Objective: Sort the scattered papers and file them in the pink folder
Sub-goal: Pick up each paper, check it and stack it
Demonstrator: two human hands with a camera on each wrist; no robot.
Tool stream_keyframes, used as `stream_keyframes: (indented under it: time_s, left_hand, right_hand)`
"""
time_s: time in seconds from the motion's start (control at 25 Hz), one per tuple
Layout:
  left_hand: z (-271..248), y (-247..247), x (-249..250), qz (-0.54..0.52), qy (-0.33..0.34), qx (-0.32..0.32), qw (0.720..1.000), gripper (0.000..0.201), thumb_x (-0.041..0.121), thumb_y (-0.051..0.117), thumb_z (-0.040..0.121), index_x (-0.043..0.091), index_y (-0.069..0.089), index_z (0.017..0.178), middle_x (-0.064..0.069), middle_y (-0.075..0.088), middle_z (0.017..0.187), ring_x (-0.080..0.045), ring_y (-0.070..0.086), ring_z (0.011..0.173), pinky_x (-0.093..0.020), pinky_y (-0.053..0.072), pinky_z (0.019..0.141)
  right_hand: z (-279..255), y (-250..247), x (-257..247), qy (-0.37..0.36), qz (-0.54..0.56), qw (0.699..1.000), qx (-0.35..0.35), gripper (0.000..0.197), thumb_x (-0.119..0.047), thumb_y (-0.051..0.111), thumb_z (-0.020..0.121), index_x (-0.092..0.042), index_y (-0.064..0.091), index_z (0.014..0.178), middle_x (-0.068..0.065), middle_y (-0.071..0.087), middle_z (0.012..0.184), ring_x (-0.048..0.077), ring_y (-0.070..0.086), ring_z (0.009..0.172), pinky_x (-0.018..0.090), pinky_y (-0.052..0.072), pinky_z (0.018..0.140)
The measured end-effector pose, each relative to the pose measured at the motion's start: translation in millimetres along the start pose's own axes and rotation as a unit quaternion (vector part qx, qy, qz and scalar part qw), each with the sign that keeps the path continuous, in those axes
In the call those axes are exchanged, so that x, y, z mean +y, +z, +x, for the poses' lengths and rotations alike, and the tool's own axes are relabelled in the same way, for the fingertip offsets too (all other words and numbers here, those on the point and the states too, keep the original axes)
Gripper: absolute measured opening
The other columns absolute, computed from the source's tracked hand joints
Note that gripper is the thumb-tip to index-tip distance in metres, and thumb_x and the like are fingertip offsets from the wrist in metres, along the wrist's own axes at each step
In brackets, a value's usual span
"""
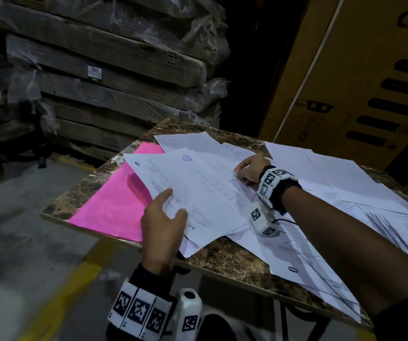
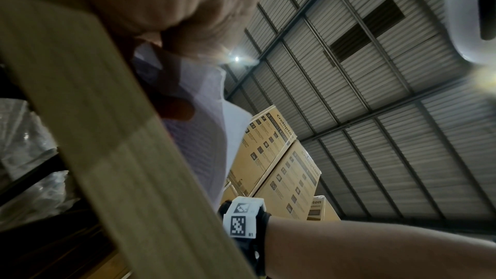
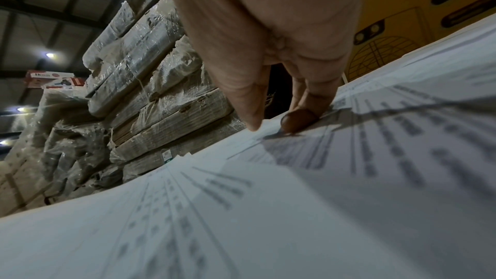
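Presently, with the left hand (image 1: 161, 230) gripping the papers (image 1: 198, 193) overhanging the near edge of the table (image 1: 222, 262) and the right hand (image 1: 248, 168) fingertip-down on them, pinching or not I cannot tell, a hasty pull could spill sheets floorward, missing the pink folder (image 1: 109, 200) half-buried along the left edge.

A pink folder (image 1: 114, 200) is laid flat on the left part of the table (image 1: 235, 262), w/ its right side hidden under white papers (image 1: 340, 183). The papers are spread in a loose, messy pile over the middle & right, some hung past the near edge. The top sheet (image 1: 193, 193), w/ printed rows & a round blue stamp, is laid slanted over the folder's edge.
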State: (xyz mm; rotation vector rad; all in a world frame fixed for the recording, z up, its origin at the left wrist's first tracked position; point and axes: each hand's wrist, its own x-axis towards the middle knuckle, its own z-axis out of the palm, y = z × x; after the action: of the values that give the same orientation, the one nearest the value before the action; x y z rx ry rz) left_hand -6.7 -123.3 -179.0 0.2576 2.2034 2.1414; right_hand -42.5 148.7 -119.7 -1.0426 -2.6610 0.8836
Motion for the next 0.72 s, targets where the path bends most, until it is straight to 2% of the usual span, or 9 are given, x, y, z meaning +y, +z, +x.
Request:
stream_keyframes:
  time_s: [0.08,0.16,0.32,0.44,0.6,0.72]
  left_hand:
    - [0.2,-0.5,1.7,0.002,0.004,0.0,1.0,0.053,0.001,0.063,0.088,0.015,0.056,0.139,0.003,0.06,0.134,-0.014,0.058,0.116,-0.03,0.052,0.094]
    - [1.1,-0.6,1.4,0.006,0.006,0.001,1.0,0.053,0.001,0.063,0.088,0.015,0.056,0.139,0.005,0.059,0.13,-0.011,0.056,0.114,-0.029,0.05,0.095]
    - [-0.7,-0.4,0.6,0.006,0.003,0.002,1.0,0.054,0.002,0.063,0.087,0.015,0.056,0.139,0.002,0.061,0.133,-0.011,0.056,0.116,-0.036,0.051,0.101]
    - [-1.5,0.0,0.4,0.006,0.006,0.001,1.0,0.054,0.002,0.063,0.088,0.014,0.055,0.14,0.003,0.061,0.133,-0.012,0.057,0.117,-0.036,0.051,0.102]
    - [-0.8,-1.3,2.0,0.003,0.006,-0.003,1.0,0.055,0.002,0.062,0.088,0.014,0.054,0.141,0.004,0.06,0.133,-0.01,0.056,0.116,-0.03,0.05,0.098]
    - [0.1,-1.4,2.4,0.004,0.005,-0.008,1.0,0.055,0.002,0.062,0.089,0.014,0.053,0.142,0.003,0.06,0.135,-0.011,0.056,0.116,-0.029,0.051,0.096]
  right_hand:
    - [-1.0,0.9,-3.9,-0.036,-0.055,0.998,-0.014,0.011,-0.019,0.078,0.084,-0.01,0.078,0.091,0.003,0.067,0.081,0.01,0.058,0.066,0.017,0.042,0.05]
    - [-4.8,2.9,-8.3,-0.056,-0.092,0.994,-0.03,0.012,-0.017,0.08,0.082,-0.01,0.079,0.092,0.005,0.069,0.087,0.011,0.058,0.071,0.016,0.04,0.049]
    - [-3.0,7.5,-11.2,-0.05,-0.087,0.994,-0.038,0.009,-0.007,0.078,0.082,-0.014,0.077,0.088,0.014,0.074,0.092,0.021,0.065,0.071,0.018,0.044,0.048]
    - [0.1,7.3,-10.9,-0.04,-0.104,0.994,-0.021,0.013,-0.013,0.08,0.079,-0.021,0.074,0.088,0.016,0.071,0.101,0.026,0.066,0.087,0.023,0.049,0.059]
    - [1.4,2.9,-12.7,-0.024,-0.098,0.993,-0.061,0.021,-0.018,0.079,0.083,-0.017,0.076,0.104,0.008,0.071,0.097,0.019,0.065,0.077,0.02,0.045,0.057]
    - [0.9,-2.8,-12.3,0.006,-0.041,0.997,-0.059,0.026,-0.012,0.083,0.079,-0.01,0.076,0.104,0.013,0.073,0.093,0.018,0.064,0.069,0.022,0.05,0.06]
